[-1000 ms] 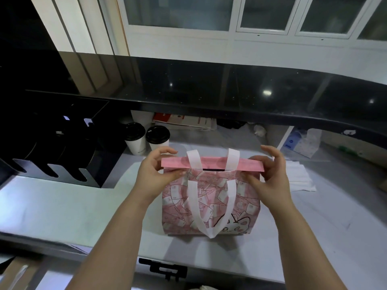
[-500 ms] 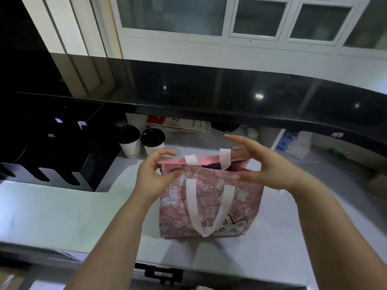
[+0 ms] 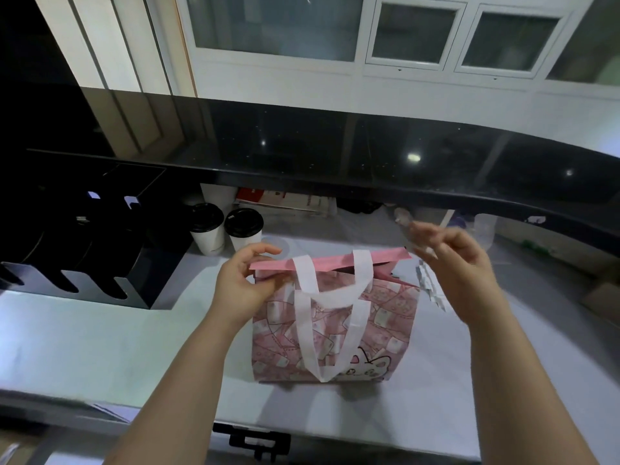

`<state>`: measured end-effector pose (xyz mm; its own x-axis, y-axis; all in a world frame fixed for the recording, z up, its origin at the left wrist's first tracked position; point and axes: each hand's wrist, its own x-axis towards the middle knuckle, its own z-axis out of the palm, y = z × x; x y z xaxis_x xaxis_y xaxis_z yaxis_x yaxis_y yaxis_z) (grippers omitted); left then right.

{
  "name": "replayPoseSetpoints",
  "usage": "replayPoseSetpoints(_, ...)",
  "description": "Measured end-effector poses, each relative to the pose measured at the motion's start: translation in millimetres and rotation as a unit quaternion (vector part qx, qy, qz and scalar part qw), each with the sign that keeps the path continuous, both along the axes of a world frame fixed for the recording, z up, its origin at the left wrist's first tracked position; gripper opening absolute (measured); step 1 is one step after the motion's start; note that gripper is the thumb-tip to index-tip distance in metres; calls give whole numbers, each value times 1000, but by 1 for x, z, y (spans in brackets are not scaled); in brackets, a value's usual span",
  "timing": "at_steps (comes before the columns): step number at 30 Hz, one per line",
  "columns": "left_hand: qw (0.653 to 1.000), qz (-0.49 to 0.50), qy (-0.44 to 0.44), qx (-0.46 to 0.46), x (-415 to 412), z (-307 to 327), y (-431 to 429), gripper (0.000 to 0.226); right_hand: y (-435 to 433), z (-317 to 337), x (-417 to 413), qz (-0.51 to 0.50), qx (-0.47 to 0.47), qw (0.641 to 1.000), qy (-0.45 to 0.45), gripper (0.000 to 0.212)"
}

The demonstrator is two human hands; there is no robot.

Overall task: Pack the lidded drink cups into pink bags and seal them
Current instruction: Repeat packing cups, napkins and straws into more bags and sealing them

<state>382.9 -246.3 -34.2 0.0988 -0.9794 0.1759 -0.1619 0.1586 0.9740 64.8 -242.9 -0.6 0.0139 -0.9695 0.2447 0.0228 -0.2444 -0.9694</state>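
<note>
Pink bag (image 3: pixel 335 330) upright on grey counter (image 3: pixel 100 347), near front edge, white handles flopped over its printed face.

Head view:
- Flap (image 3: pixel 332 263) along the bag's mouth is folded over towards the person. Left end lies flat. Right end gapes, with a dark opening under it, so I judge it not sealed yet.
- Left hand (image 3: pixel 245 286) pinches the flap's left corner, thumb on top, fingers beneath.
- Right hand (image 3: pixel 459 273) is raised just off the flap's right end, not touching the bag, fingers blurred. A pale strip (image 3: pixel 429 290) hangs below them. Cannot tell whether it is pinched or what it is.
- Bag contents hidden.
- Two cups (image 3: pixel 208 229), white with black lids, stand side by side behind the bag to the left, beside a black rack (image 3: pixel 77 263). Not packed.

Judgement: closing of this bag is in hand, roughly midway. Left to do: press the right end shut, then bag and seal the two cups. No second bag in sight.
</note>
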Motion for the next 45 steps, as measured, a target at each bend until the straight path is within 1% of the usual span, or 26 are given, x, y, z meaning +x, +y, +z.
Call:
replayPoseSetpoints(1, 1000, 2, 1, 0, -1, 0, 0, 41, 7, -11, -6, 10, 20, 1000, 1, 30)
replayPoseSetpoints(2, 1000, 4, 4, 0, -1, 0, 0, 40, 14, -22, -11, 29, 47, 998, 15, 28)
replayPoseSetpoints(3, 1000, 3, 8, -1, -1, -1, 0, 39, 19, -32, -16, 60, 82, 994, 37, 36)
replayPoseSetpoints(5, 1000, 3, 9, -1, -1, -1, 0, 39, 24, -46, -18, 136, 131, 978, 95, 65)
replayPoseSetpoints(6, 1000, 2, 10, 0, -2, -1, 1, 38, 24, -48, -15, 147, 142, 973, 110, 70)
replayPoseSetpoints(7, 1000, 1, 13, 4, -2, -1, 1, 38, 23, -47, -10, 138, 146, 973, 110, 67)
replayPoseSetpoints(11, 999, -2, 39, 15, 1, -4, 0, 39, 10, -40, 13, 57, 122, 988, 80, 32)
replayPoseSetpoints(13, 999, 0, 50, 15, 2, -5, 0, 41, 6, -43, 24, 19, 99, 994, 44, 24)
replayPoseSetpoints(16, 999, 3, 47, 10, 3, -7, 2, 40, 11, -51, 44, -80, 98, 991, -39, 24)
replayPoseSetpoints(19, 998, -6, 68, 11, 2, -9, 3, 41, 14, -56, 60, -180, 91, 978, -49, 19)
replayPoseSetpoints(20, 997, -6, 79, 9, 2, -9, 4, 41, 13, -57, 63, -203, 81, 974, -54, 21)
replayPoseSetpoints(23, 995, -10, 103, -3, 2, -5, 5, 39, 11, -55, 67, -226, 48, 970, -79, 38)
replayPoseSetpoints(25, 995, -16, 100, -7, 2, -4, 6, 43, 10, -54, 64, -219, 24, 975, -33, 46)
replayPoseSetpoints(27, 997, -9, 81, -17, 2, -5, 6, 44, 11, -51, 61, -209, -29, 974, 83, 53)
replayPoseSetpoints(28, 998, -3, 62, -25, 3, -5, 7, 41, 12, -49, 60, -199, -69, 965, 155, 51)
replayPoseSetpoints(29, 999, 5, 33, -31, 5, -5, 8, 35, 12, -48, 57, -187, -109, 951, 220, 45)
replayPoseSetpoints(30, 999, 11, -6, -32, 7, -5, 10, 28, 12, -49, 52, -172, -145, 938, 264, 38)
replayPoseSetpoints(31, 998, 17, -53, -31, 11, -3, 12, 24, 14, -47, 47, -151, -160, 932, 287, 32)
replayPoseSetpoints(32, 994, 19, -103, -30, 15, -2, 14, 24, 15, -45, 43, -130, -159, 931, 300, 29)
replayPoseSetpoints(34, 981, 12, -186, -59, 20, 3, 17, 29, 20, -38, 37, -106, -141, 932, 316, 32)
replayPoseSetpoints(36, 967, 3, -231, -106, 17, 6, 16, 26, 24, -31, 40, -117, -95, 937, 316, 32)
replayPoseSetpoints(38, 952, 18, -279, -122, 9, 7, 12, 25, 21, -25, 47, -125, -44, 936, 327, 35)
replayPoseSetpoints(40, 946, 38, -304, -109, 5, 8, 9, 32, 16, -22, 49, -114, -31, 915, 387, 33)
replayPoseSetpoints(42, 936, 39, -326, -128, 9, 6, 6, 22, 14, -20, 47, -115, -15, 899, 423, 22)
replayPoseSetpoints(43, 934, 37, -330, -130, 11, 6, 5, 16, 14, -21, 45, -124, -3, 901, 415, 17)
replayPoseSetpoints(45, 936, 41, -329, -119, 13, 5, 5, 7, 16, -24, 42, -157, 9, 910, 385, 19)
